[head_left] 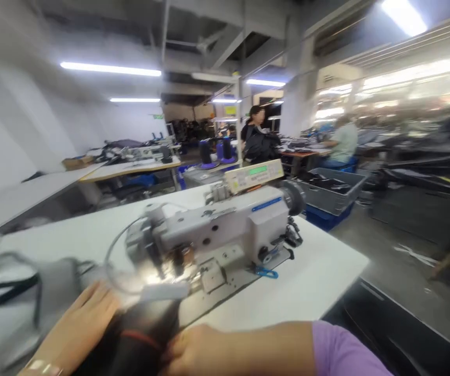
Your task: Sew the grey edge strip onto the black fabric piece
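Note:
A white sewing machine [225,224] stands on the white table, its lamp lit by the needle area. Dark fabric [131,334] with a reddish strip lies in front of the needle. My left hand [92,308] rests on the left edge of this fabric, blurred, with its fingers stretched toward the machine. At the fabric's right side is my right hand [188,347], its fingers bent against the cloth and smeared by motion; whether they pinch it is unclear. Blue thread snips [267,272] lie on the table beside the machine.
Grey fabric with black straps [56,287] lies at the left of the white table [327,256]. A grey crate [336,190] with dark pieces stands beyond the right edge. Thread cones [227,151] stand behind the machine. Two people are at work farther back.

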Motion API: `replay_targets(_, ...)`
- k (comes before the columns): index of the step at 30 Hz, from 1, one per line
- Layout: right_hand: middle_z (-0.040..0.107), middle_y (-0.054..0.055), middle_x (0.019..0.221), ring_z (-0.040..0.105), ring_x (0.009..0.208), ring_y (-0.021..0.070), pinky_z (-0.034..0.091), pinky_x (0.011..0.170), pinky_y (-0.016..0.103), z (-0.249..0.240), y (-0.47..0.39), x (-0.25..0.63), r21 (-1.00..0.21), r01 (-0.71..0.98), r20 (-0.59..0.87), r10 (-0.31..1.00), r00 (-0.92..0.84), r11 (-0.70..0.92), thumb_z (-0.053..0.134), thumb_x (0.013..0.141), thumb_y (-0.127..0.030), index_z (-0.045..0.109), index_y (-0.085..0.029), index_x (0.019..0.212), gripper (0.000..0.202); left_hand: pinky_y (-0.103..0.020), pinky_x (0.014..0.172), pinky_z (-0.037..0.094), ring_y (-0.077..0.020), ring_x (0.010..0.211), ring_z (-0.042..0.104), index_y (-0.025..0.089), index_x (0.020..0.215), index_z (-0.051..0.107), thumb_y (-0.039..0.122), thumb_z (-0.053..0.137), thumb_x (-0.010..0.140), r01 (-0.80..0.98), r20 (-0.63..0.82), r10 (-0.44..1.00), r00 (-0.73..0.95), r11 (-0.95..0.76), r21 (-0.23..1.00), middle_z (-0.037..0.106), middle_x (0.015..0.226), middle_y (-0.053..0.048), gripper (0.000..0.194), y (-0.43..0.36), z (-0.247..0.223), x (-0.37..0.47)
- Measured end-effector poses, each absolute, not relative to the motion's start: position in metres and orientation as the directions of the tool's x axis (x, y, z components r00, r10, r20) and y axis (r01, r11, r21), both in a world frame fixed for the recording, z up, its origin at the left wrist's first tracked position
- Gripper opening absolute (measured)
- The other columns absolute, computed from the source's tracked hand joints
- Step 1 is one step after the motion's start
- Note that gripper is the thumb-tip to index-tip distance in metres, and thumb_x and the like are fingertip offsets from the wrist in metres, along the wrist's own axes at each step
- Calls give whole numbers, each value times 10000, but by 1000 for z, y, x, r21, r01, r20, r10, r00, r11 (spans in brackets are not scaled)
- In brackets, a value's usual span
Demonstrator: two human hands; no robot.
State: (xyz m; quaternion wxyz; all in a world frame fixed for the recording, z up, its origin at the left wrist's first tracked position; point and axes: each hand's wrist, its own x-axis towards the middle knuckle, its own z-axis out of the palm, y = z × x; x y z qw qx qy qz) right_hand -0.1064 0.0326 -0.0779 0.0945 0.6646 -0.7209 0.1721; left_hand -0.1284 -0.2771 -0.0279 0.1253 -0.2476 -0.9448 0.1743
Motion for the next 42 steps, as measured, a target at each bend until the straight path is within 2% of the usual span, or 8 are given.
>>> replay_targets(6, 661, 71, 1014, 601, 961, 218, 482, 896, 368, -77, 92, -134, -141, -836, 359, -760, -542, 530, 554, 845, -167, 658, -185, 981, 171, -395, 796, 463, -291, 952, 564, 142, 891, 594, 229, 488, 830, 169, 216, 224, -950, 954, -246, 624, 990, -133, 150, -262, -16, -120)
replay_targets(10, 601, 165, 1172, 558, 1071, 282, 455, 947, 437, -88, 165, -149, 119, -489, 442, -487, -753, 864, 414, 803, 9, 636, -102, 1139, 418, -344, 752, 443, -252, 895, 549, 169, 805, 531, 217, 499, 801, 166, 251, 185, -950, 982, -94, 598, 891, -85, 57, -271, -17, -128)
replay_targets(15, 622, 166, 1106, 592, 921, 260, 532, 819, 394, -103, 199, -150, 243, -459, 416, -519, -747, 855, 354, 808, 29, 587, -29, 1196, 457, -369, 817, 446, -248, 926, 538, 176, 946, 499, 322, 545, 764, 244, 218, 199, -955, 949, 202, 569, 977, -78, 238, -287, -29, -132)
replay_targets(21, 648, 122, 910, 621, 821, 220, 558, 733, 342, -92, 165, -142, -7, -609, 557, -502, -662, 793, 322, 791, -9, 609, -100, 1112, 440, -374, 783, 467, -236, 844, 585, 147, 1135, 421, 172, 484, 675, 189, 206, 122, -971, 919, 347, 551, 963, -76, 465, -296, -35, -135)
replay_targets(26, 616, 72, 925, 581, 806, 165, 515, 695, 269, -41, 59, -95, -213, -889, 694, -579, -429, 405, 327, 873, -23, 407, -207, 1319, 489, -326, 653, 506, -154, 596, 569, 133, 1264, 361, 165, 561, 610, 103, 147, 30, -989, 851, 515, 553, 944, -44, 684, -300, -35, -137)
replay_targets(29, 600, 115, 978, 549, 877, 198, 492, 782, 332, -11, -20, -84, -142, -966, 697, -671, -252, 216, 303, 876, -27, 397, -121, 1305, 449, -318, 700, 526, -168, 721, 594, 140, 1074, 524, 221, 592, 647, 124, 189, 22, -982, 826, 550, 527, 1059, -90, 440, -303, -39, -139)
replay_targets(34, 600, 112, 1040, 542, 959, 233, 459, 856, 363, 17, -105, -113, -174, -900, 399, -807, -436, 400, 442, 861, -89, 490, -132, 1241, 385, -275, 783, 504, -175, 829, 594, 156, 813, 643, 239, 621, 696, 213, 224, 108, -968, 827, 521, 571, 971, -58, 145, -303, -44, -142)
replay_targets(42, 553, 156, 1141, 596, 953, 263, 491, 760, 337, 13, -122, -135, -195, -577, 39, -582, -813, 793, 460, 822, -64, 477, -117, 1230, 412, -305, 721, 450, -212, 806, 598, 237, 905, 723, 361, 620, 815, 172, 266, 72, -961, 911, 375, 627, 873, -37, 184, -293, -50, -148)
